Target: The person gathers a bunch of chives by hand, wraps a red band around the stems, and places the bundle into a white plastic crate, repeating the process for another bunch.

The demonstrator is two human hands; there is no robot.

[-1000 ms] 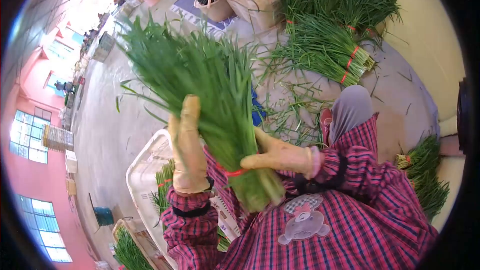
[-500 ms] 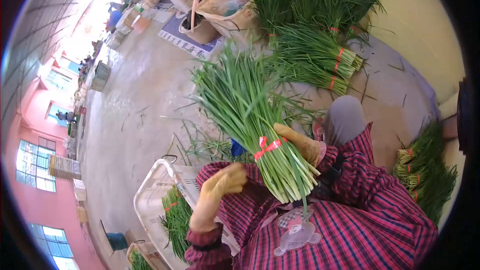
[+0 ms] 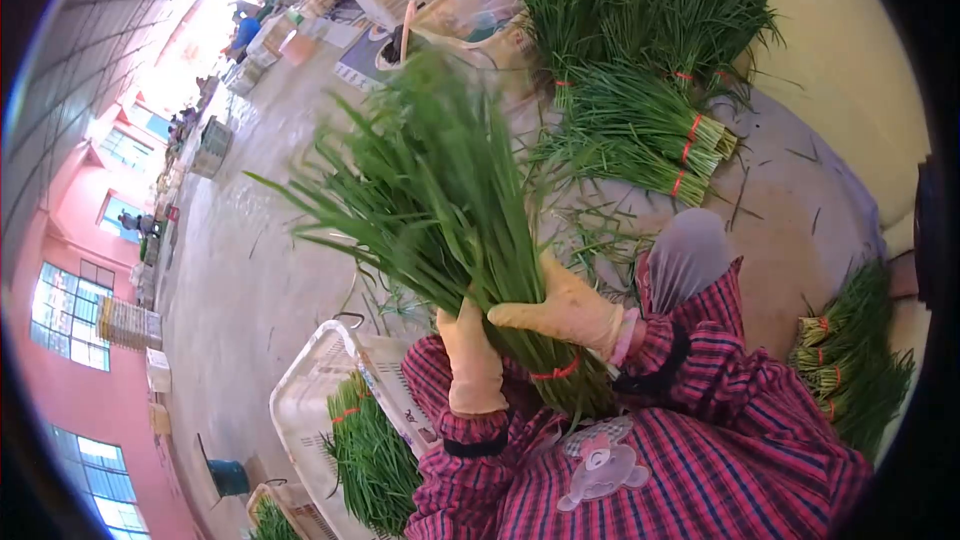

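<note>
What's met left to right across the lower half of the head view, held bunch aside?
Teal container → white crate → left hand → right hand → grey-covered knee → red-banded green bunches by the right wall.

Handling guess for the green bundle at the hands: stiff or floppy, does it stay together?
The bundle's leaf end is probably floppy: leaves fan out and bend. The stem end likely feels firmer, gathered by the red band. Stray leaves might slip free, since several splay sideways.
</note>
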